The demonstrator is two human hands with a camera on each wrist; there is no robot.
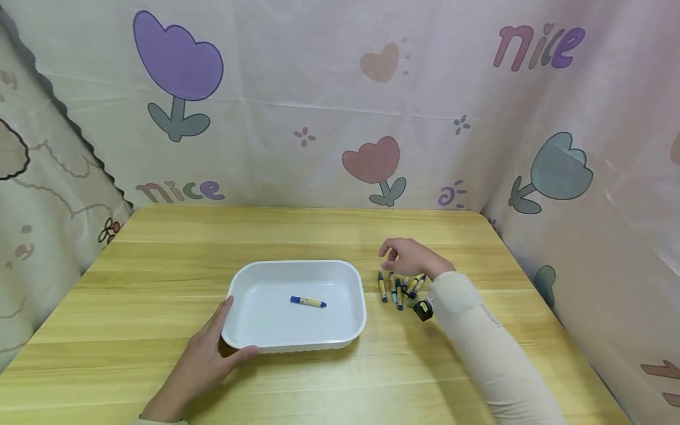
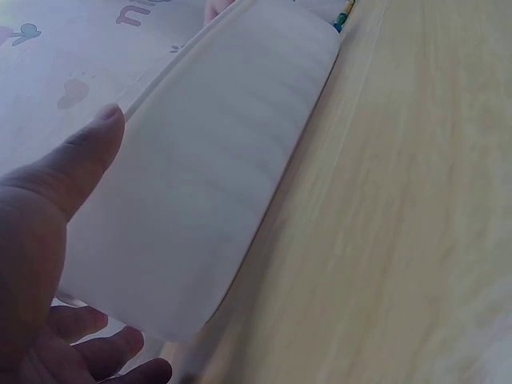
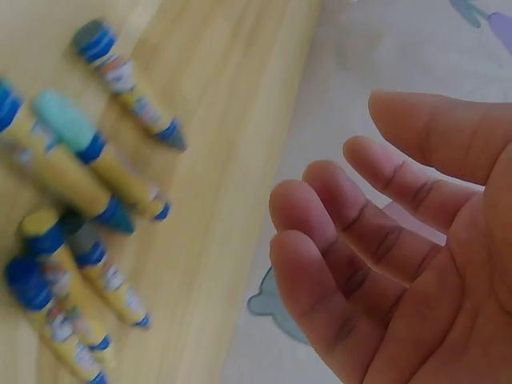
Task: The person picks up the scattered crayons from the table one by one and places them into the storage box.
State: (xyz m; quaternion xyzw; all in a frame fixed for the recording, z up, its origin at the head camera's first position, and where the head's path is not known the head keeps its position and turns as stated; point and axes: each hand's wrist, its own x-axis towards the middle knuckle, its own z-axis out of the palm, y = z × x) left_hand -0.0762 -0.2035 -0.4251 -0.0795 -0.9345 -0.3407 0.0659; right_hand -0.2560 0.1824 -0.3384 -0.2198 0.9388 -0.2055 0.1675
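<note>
A white rectangular tray (image 1: 249, 274) stands on the wooden table. One crayon (image 1: 309, 302) with a yellow wrapper and blue bands lies inside it. My left hand (image 1: 204, 354) holds the tray's near left corner, thumb along the front and fingers at the left side. In the left wrist view, the thumb (image 2: 92, 152) lies against the white tray wall (image 2: 200, 176). Right of the tray, several loose crayons (image 1: 399, 294) lie in a group, some overlapping. Just beyond and above them hovers my right hand (image 1: 411, 257), its fingers loosely bent and holding nothing.
A small black object (image 1: 423, 310) lies beside the crayons, partly hidden by the right sleeve (image 1: 478, 336). Behind the wooden table (image 1: 255, 230) hangs a printed curtain (image 1: 276, 71), which also closes off both sides.
</note>
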